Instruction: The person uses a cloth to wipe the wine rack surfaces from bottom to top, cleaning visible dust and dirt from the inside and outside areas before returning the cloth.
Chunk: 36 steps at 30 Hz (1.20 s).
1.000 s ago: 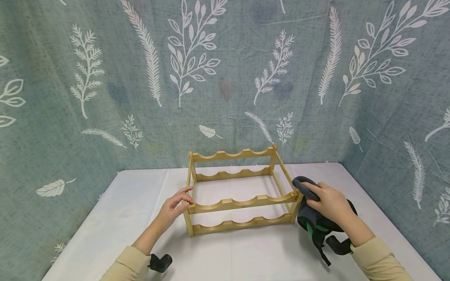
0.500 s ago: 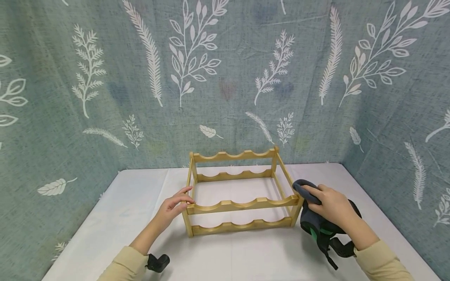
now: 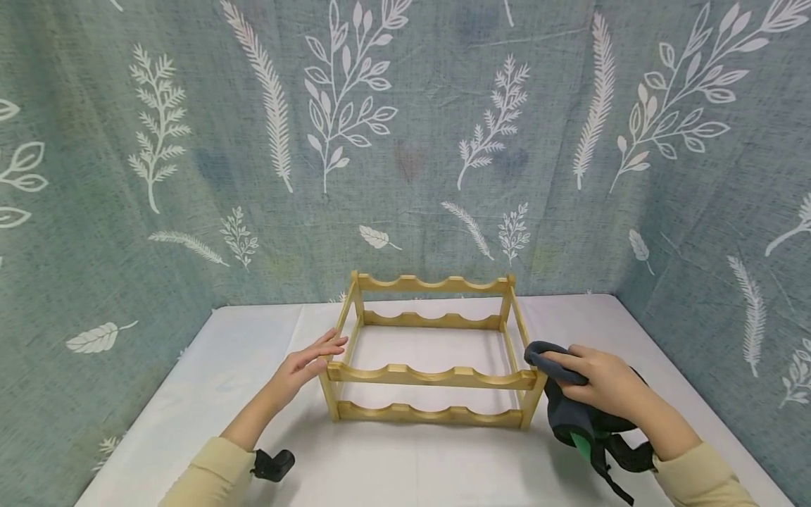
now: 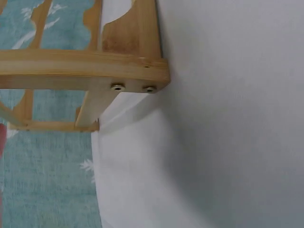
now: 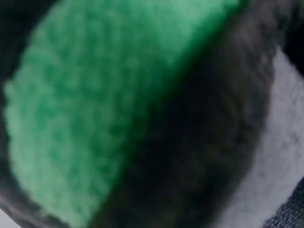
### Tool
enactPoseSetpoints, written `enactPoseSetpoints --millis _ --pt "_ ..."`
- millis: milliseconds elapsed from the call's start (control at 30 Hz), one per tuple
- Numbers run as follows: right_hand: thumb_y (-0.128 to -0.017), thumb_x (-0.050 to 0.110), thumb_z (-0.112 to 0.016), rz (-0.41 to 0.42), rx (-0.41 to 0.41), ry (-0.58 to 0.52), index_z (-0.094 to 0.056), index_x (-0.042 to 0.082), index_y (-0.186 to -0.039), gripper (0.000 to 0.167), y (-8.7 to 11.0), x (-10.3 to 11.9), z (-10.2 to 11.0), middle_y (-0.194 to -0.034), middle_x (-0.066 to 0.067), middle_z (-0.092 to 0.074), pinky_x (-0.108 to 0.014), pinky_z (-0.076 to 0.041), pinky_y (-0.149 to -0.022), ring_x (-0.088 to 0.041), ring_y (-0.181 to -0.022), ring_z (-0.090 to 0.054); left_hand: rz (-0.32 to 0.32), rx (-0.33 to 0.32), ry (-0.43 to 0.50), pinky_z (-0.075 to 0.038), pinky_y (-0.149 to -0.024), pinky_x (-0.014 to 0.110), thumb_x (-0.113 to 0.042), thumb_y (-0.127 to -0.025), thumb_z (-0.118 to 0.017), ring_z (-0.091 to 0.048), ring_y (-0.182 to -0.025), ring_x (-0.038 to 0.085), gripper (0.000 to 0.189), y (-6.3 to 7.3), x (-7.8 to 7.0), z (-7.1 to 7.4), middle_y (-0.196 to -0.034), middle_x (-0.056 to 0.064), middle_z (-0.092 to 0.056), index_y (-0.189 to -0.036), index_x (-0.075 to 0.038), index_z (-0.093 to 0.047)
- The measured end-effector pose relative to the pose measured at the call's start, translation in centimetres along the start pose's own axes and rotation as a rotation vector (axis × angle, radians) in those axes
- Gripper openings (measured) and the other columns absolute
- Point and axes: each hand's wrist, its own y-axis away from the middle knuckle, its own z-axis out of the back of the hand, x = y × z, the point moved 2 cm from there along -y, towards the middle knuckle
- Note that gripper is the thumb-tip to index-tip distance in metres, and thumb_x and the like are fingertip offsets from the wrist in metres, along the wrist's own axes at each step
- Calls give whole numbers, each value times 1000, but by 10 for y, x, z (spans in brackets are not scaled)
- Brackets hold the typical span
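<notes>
White tablecloth [image 3: 380, 465] lies beneath the wooden rack [image 3: 437, 377]; nearest the wearer, right of the rack's front, a black strap [image 3: 611, 479] dangles from a bunched dark cloth [image 3: 567, 412] with a green patch [image 3: 581, 445] – loose enough, I'd judge, to snag on the rack's front leg should the cloth be drawn across; the right hand [image 3: 608, 380] grips that cloth between thumb and fingers, a thick fold of it at the rack's upper front right corner, so a hard push there could twist or slide the whole frame, since nothing visible fixes it down; the left hand [image 3: 307, 362], at the rack's upper front left corner, has its fingers extended and slightly apart by the side rail, not wrapped round it; how firmly it presses I cannot tell, but it would probably brace poorly if the other side were shoved; two screw heads [image 4: 118, 87] show at one end of a side rail, and sideways pressure might make that joint wobble if they were loose; behind the rack, the patterned curtain [image 3: 412, 176] hangs close – too strong a shove forward could run the back legs into it.
</notes>
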Motion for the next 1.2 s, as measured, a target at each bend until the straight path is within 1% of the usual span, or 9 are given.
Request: enactPoseSetpoints --millis 67,167,267,500,700,800,900,1033,1200 --pt "-74 15 -72 42 6 -7 -62 16 -117 44 1 1 0 -72 12 -35 -18 -26 -51 2 -56 -27 41 8 -30 -21 -106 19 -2 -95 -40 -17 -139 23 35 -2 2 5 -139 14 -43 -127 -7 -53" --pt "-74 13 -72 110 6 -26 -61 15 -117 45 1 5 0 -74 12 -37 -17 -26 -51 3 -57 -28 119 -1 -83 -21 -109 41 -9 -97 -41 -17 -138 29 36 -5 4 12 -140 12 -41 -131 -9 -49" --pt "-73 12 -72 168 0 -54 -61 15 -117 45 0 11 -1 -76 13 -38 -16 -27 -52 4 -58 -28 180 -30 -115 -19 -104 61 -14 -97 -42 -16 -138 33 37 -8 8 19 -142 10 -39 -134 -11 -47" --pt "-73 12 -71 213 25 -94 -60 19 -117 46 -3 25 -1 -74 14 -36 -15 -26 -50 4 -58 -27 281 -108 -133 -27 -103 56 -22 -98 -41 -25 -136 29 38 -11 15 26 -143 11 -38 -136 -14 -45" --pt "-74 14 -71 152 73 -82 -60 20 -116 44 -4 28 2 -74 13 -37 -16 -27 -50 3 -57 -29 228 -137 -122 -33 -98 16 -19 -99 -40 -35 -123 -7 33 -15 14 22 -137 13 -44 -127 -7 -52" --pt "-75 15 -70 113 106 -79 -60 19 -117 43 -4 29 2 -74 12 -38 -17 -27 -51 2 -57 -30 206 -152 -129 -30 -93 7 -17 -99 -40 -35 -120 -10 30 -13 12 21 -136 14 -46 -122 -6 -55" --pt "-76 17 -70 79 123 -56 -60 18 -117 43 -3 28 2 -75 11 -39 -18 -27 -51 1 -57 -31 198 -161 -181 -30 -95 10 -17 -98 -41 -37 -127 3 27 -8 10 19 -134 12 -49 -119 -8 -57" --pt "-75 20 -72 49 102 -14 -61 18 -117 43 0 23 2 -75 11 -39 -19 -27 -51 0 -57 -30 178 -160 -251 -36 -99 26 -15 -97 -44 -36 -131 21 23 1 4 13 -129 8 -55 -113 -14 -60" --pt "-75 19 -72 18 62 -6 -60 19 -119 45 2 16 0 -73 11 -38 -19 -26 -51 0 -56 -29 82 -154 -276 -35 -96 57 -5 -92 -50 -36 -131 15 23 10 -5 6 -122 5 -60 -107 -17 -62"
